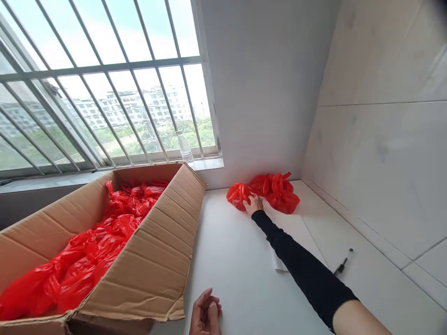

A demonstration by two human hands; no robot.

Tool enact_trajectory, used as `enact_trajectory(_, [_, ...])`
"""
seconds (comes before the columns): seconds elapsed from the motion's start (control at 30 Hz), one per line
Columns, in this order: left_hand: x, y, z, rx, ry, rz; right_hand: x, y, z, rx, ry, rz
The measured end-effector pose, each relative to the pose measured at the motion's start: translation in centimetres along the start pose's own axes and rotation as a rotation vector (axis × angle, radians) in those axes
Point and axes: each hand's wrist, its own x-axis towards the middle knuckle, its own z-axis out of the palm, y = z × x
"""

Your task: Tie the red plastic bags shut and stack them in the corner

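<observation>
My right hand [253, 204], at the end of a black sleeve, reaches to the far end of the white table [230, 260]. Its fingers are closed on the side of a knotted red plastic bag [238, 195]; the fingertips are partly hidden against it. More tied red plastic bags [281, 193] lie just right of that one, by the wall. What the bags contain is hidden. Low in the view, my left hand [206, 311] rests near the table's front, fingers loosely curled with a gap to the thumb, and nothing shows in it.
A large open cardboard box [150, 251] full of red plastic bags [101, 246] stands at the left, its flap leaning over the table. White paper [296, 228] lies under my right arm, a black pen [344, 263] beyond it. A clear bottle [184, 148] stands on the barred window's sill.
</observation>
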Motion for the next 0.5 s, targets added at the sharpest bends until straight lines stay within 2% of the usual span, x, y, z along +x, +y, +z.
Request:
enact_trajectory(0.1, [0.1, 1.1, 0.8, 0.003, -0.074, -0.041, 0.2, 0.5, 0.2, 0.049, -0.047, -0.021])
enact_trajectory(0.17, [1.0, 2.2, 2.3, -0.051, -0.148, -0.131, -1.1, 0.6, -0.4, 0.088, -0.068, -0.032])
enact_trajectory(0.23, [2.5, 3.0, 4.8, -0.198, -0.243, -0.291, -3.4, 0.4, -1.3, 0.135, -0.083, -0.049])
enact_trajectory(0.37, [6.1, 3.2, 10.8, -0.319, -0.456, -0.541, -9.3, -1.2, -3.7, 0.256, -0.116, -0.092])
enact_trajectory(0.43, [7.4, 3.1, 13.1, -0.391, -0.572, -0.6, -11.9, -2.1, -5.2, 0.308, -0.16, -0.12])
enact_trajectory(0.5, [8.2, 3.1, 14.7, -0.47, -0.653, -0.589, -13.6, -2.6, -6.6, 0.363, -0.271, -0.141])
